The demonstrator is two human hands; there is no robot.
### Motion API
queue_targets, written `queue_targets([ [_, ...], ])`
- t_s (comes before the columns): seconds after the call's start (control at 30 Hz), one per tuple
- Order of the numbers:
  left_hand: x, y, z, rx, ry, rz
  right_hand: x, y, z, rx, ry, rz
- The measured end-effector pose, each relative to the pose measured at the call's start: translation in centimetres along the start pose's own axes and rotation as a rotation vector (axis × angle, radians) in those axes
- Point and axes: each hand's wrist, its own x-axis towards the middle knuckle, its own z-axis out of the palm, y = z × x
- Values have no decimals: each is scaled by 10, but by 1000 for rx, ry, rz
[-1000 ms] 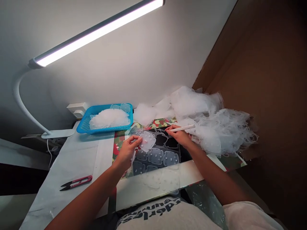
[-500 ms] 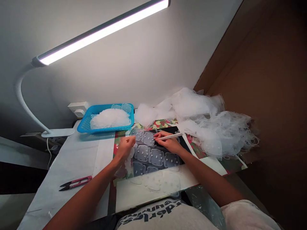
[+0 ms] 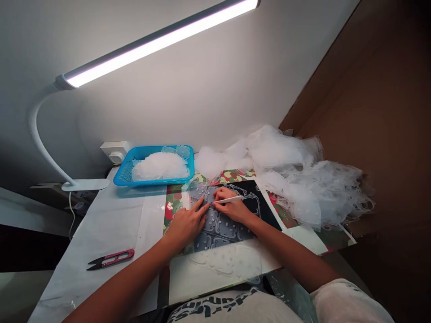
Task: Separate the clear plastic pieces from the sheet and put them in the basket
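Note:
My right hand (image 3: pixel 233 210) grips a slim white pen-like tool (image 3: pixel 229 199), its tip resting on a transparent plastic sheet (image 3: pixel 218 222) moulded with rounded-square shapes. My left hand (image 3: pixel 186 225) lies flat on that sheet, fingers extended and pressing it down, close to the tool's tip. The sheet lies on a black mat (image 3: pixel 262 211), which shows through it. A colourful patterned paper (image 3: pixel 171 202) shows beneath the mat's left edge.
A blue plastic basket (image 3: pixel 153 180) holds transparent plastic pieces at the back. A large heap of plastic offcuts (image 3: pixel 310 190) lies to the right against a cardboard wall. Red-handled thread snips (image 3: pixel 111 259) lie at the front left, and a white desk lamp (image 3: pixel 158 45) arches overhead.
My left hand has gone from holding a small transparent piece up to lying flat on the sheet. My right hand has moved left, bringing the tool's tip down onto the sheet.

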Motion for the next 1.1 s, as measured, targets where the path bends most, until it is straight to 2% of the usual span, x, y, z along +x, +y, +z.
queue_targets([
  [0.43,0,0,-2,-15,-61,28,-1,-1,7,-157,-54,-37],
  [0.6,0,0,0,9,-84,37,-4,-3,19,-318,-19,-72],
  [0.7,0,0,0,3,-95,18,-9,4,8,-251,121,76],
  [0.83,1,0,0,-28,-115,-9,-21,22,-38,-150,513,319],
  [0.87,1,0,-1,-34,-124,-17,-24,24,-50,-136,577,340],
  [0.9,1,-1,-1,-37,-134,-26,-27,24,-58,-117,586,349],
  [0.93,2,-1,-2,-42,-143,-30,-29,22,-63,-91,553,349],
  [1.0,2,-2,-3,-63,-142,-35,-31,11,-60,-27,394,315],
  [1.1,2,-3,-3,-94,-97,-36,-25,-9,-33,50,171,191],
])
